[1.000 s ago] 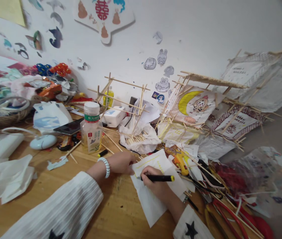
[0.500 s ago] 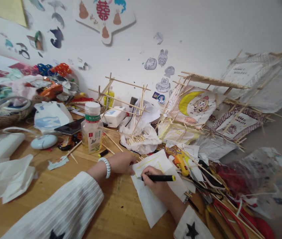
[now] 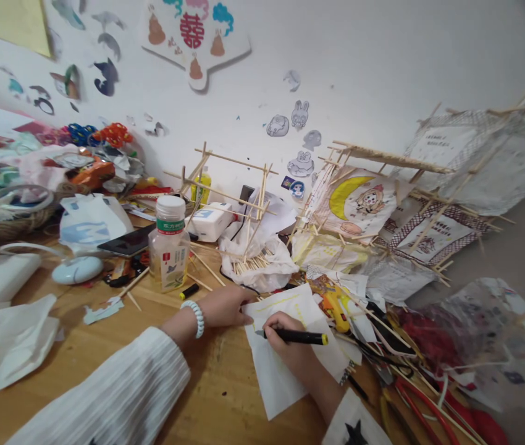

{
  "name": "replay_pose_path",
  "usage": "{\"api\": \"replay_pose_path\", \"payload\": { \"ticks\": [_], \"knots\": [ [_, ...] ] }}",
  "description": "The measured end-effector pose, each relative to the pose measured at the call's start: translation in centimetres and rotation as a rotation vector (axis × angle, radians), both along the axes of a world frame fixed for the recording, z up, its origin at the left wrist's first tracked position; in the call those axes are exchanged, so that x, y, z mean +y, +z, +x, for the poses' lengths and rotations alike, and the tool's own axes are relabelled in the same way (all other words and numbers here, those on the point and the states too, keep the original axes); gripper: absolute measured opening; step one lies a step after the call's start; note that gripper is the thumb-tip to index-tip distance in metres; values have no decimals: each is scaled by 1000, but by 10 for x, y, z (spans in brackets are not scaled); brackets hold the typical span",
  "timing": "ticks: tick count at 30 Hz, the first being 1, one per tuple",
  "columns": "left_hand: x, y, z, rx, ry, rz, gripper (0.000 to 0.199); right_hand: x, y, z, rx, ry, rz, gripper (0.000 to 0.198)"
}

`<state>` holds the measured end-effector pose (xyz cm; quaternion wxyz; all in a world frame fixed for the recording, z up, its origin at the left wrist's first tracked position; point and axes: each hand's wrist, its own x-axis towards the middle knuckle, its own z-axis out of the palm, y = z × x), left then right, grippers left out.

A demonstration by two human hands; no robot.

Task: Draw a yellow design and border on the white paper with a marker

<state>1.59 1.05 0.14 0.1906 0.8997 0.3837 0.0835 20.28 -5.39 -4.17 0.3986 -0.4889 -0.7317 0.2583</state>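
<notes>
My right hand (image 3: 285,340) is closed around a black marker pen (image 3: 306,337) with a yellow end, its tip down at the left part of a white sheet of paper (image 3: 278,383). Pale yellow lines run along the top and right of this sheet. My left hand (image 3: 228,306), with a white coil band at the wrist, rests at the sheet's upper left edge. Its thumb and fingers are apart, the fingertips partly hidden. A black pen cap (image 3: 189,292) with a yellow end lies on the table left of that hand.
A plastic bottle (image 3: 168,247) stands behind the cap. Behind the sheet are a bag of short sticks (image 3: 262,269) and a stick frame (image 3: 237,185). To the right lie a yellow glue gun (image 3: 336,309), red-handled pliers (image 3: 417,402) and decorated paper lanterns (image 3: 359,201). A mouse (image 3: 77,269) sits left.
The view has shifted slightly. The marker tip stays near the sheet's left edge with little visible movement, and my left hand keeps its place at the paper's edge.
</notes>
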Motion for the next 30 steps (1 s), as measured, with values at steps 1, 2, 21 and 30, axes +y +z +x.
{"api": "replay_pose_path", "payload": {
  "ticks": [1, 2, 21, 30],
  "knots": [
    [0, 0, 0, 4, -1, -5, 22, 0, 0, -1, -10, -11, -1, 11],
    [-1, -1, 0, 8, 3, -3, 27, 0, 0, -1, -19, -21, 0, 12],
    [-6, 1, 5, 132, 23, 63, 41, 2, -1, 1, -37, 3, -6, 9],
    [-6, 2, 5, 148, 13, 72, 38, 1, 1, 0, -18, 13, -29, 13]
  ]
}}
